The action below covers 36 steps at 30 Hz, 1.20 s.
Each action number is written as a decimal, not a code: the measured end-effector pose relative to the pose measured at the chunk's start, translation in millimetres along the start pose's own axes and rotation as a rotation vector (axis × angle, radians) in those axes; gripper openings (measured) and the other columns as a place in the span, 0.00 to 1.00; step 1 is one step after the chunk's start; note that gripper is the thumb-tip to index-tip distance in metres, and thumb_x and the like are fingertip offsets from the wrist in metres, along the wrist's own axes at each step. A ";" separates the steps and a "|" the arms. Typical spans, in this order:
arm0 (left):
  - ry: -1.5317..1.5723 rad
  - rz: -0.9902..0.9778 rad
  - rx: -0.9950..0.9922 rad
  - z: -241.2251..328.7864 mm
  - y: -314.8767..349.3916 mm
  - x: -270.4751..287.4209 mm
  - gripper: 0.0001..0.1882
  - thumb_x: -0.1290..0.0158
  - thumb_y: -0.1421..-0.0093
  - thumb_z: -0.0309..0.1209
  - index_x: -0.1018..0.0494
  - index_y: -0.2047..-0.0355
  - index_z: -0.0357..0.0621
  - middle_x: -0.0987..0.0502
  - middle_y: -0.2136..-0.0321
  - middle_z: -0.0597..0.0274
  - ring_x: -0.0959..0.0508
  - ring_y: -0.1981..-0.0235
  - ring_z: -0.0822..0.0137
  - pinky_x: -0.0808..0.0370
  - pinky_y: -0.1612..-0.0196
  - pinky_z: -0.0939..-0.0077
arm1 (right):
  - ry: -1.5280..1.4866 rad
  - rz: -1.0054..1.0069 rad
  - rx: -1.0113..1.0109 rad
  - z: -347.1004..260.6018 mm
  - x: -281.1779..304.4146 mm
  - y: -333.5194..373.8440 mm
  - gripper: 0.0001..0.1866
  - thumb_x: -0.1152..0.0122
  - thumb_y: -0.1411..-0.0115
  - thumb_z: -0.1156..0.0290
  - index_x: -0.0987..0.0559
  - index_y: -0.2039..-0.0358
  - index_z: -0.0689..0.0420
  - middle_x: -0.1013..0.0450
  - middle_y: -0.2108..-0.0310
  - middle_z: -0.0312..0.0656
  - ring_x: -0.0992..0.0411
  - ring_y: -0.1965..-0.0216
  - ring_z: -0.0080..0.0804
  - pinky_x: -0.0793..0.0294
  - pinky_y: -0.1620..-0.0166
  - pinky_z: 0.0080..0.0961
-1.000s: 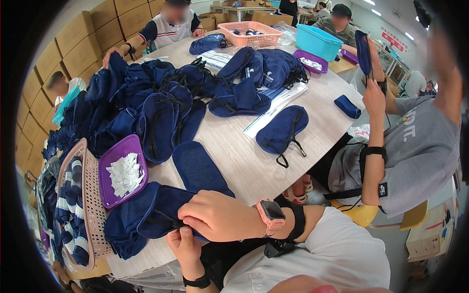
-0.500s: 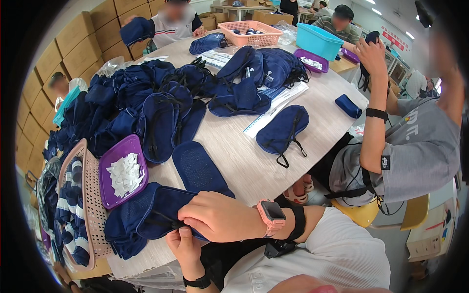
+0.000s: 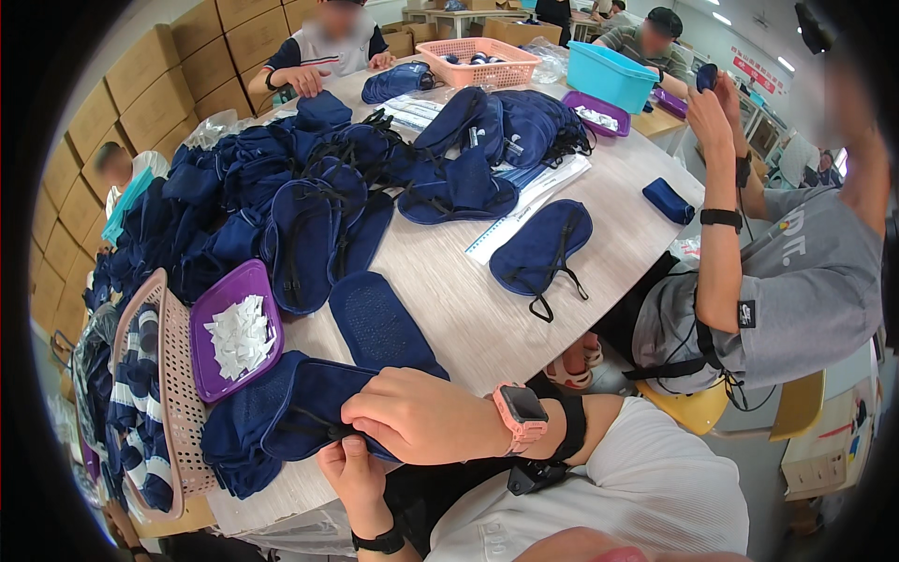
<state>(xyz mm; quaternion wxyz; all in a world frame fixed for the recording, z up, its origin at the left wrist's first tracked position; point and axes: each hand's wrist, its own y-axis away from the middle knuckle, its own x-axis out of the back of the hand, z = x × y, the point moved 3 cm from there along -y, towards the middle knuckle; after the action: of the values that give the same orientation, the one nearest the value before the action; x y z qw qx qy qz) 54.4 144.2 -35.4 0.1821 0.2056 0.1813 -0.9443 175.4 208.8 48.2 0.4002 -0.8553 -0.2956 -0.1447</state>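
Right hand (image 3: 417, 412) and left hand (image 3: 356, 476), in the head view, curl close together, seemingly pinching the black strap (image 3: 314, 420) of a navy eye mask (image 3: 330, 386) at their ten o'clock. A light, steady pinch should leave the strap untwisted (the fingers hide the exact grip).

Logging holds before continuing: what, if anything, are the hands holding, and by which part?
The left hand and right hand hold a navy eye mask near its right end, at the black strap; the exact grip is partly hidden.
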 end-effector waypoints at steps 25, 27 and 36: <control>0.001 0.006 -0.009 -1.0 0.4 0.9 0.08 0.54 0.44 0.30 0.38 0.69 0.38 0.30 0.68 0.60 0.31 0.67 0.73 0.32 0.62 0.79 | -0.012 -0.004 -0.005 2.0 -0.3 1.0 0.04 0.50 0.49 0.75 0.28 0.72 0.60 0.31 0.75 0.40 0.34 0.72 0.34 0.36 0.67 0.26; 0.003 0.004 -0.011 -1.3 0.9 2.0 0.08 0.54 0.44 0.30 0.38 0.69 0.38 0.30 0.68 0.60 0.31 0.66 0.73 0.32 0.62 0.79 | -0.015 -0.001 -0.007 1.4 0.3 0.7 0.04 0.50 0.49 0.75 0.28 0.72 0.60 0.31 0.75 0.40 0.34 0.72 0.35 0.36 0.67 0.26; 0.002 0.020 -0.002 0.6 0.5 -1.4 0.08 0.54 0.44 0.30 0.38 0.68 0.38 0.30 0.68 0.60 0.30 0.67 0.73 0.32 0.62 0.80 | -0.014 0.005 -0.005 1.6 0.1 0.9 0.04 0.50 0.49 0.75 0.28 0.72 0.60 0.31 0.76 0.40 0.35 0.73 0.34 0.36 0.68 0.26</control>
<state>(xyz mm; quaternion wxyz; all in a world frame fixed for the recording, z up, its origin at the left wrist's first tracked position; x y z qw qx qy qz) 55.6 143.9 -34.4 0.1915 0.2082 0.1803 -0.9420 176.0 209.6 46.7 0.3964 -0.8580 -0.2960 -0.1383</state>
